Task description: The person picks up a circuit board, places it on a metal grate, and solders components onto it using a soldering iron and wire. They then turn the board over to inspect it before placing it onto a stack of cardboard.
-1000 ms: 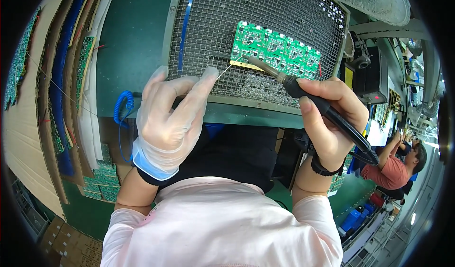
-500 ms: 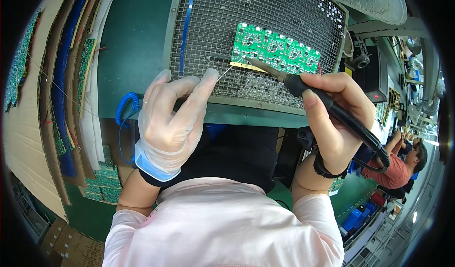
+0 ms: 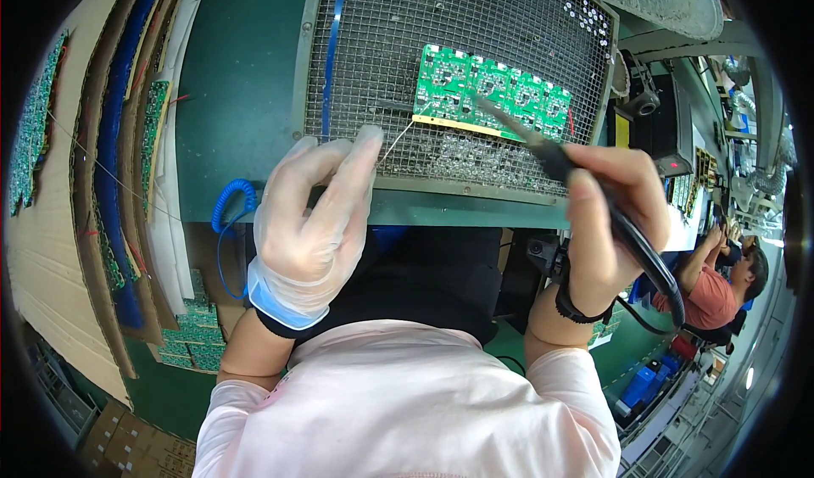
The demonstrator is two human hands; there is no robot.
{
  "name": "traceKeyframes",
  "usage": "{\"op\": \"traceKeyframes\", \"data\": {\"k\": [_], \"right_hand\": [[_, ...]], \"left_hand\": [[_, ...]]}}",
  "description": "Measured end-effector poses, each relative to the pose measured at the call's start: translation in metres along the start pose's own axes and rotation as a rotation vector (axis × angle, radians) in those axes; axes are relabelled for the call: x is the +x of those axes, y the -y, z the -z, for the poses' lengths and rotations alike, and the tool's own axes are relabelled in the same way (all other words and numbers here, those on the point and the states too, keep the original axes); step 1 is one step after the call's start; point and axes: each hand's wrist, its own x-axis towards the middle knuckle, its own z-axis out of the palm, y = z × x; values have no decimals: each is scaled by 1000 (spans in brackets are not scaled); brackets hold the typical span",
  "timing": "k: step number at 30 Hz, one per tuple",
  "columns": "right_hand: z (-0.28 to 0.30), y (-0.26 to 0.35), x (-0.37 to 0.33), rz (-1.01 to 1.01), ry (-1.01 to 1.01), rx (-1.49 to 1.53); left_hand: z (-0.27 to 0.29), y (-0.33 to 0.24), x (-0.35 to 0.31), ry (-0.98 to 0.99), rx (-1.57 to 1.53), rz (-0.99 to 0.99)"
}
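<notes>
A green circuit board with a yellow lower edge lies on a metal mesh. My left hand, in a clear glove with a blue cuff, is just below the board's near left corner. Its thumb and forefinger pinch a thin white wire that runs up to that corner. In my right hand, which is bare, is a soldering iron with a black grip. The iron is smeared by motion; its tip points at the board's middle, and I cannot tell whether it touches.
The framed mesh tray carries a blue strip and small white parts at its far right. Clear bits lie below the board. Cardboard sheets with more boards stand at left, near a coiled blue cord. Another person sits far right.
My right hand has drawn the soldering iron right and slightly down, off the board's near left corner. The left hand has barely shifted and keeps the wire.
</notes>
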Motion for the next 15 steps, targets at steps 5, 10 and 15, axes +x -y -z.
{"op": "traceKeyframes", "data": {"k": [5, 10, 15], "right_hand": [[32, -55, -15, -36, -464, 262], [57, -105, -4, -151, -557, 41], [50, -95, -7, -230, -382, -62]], "left_hand": [[9, -8, 2, -81, 4, 91], [11, 0, 0, -10, 103, 27], [4, -2, -1, -7, 121, 36]]}}
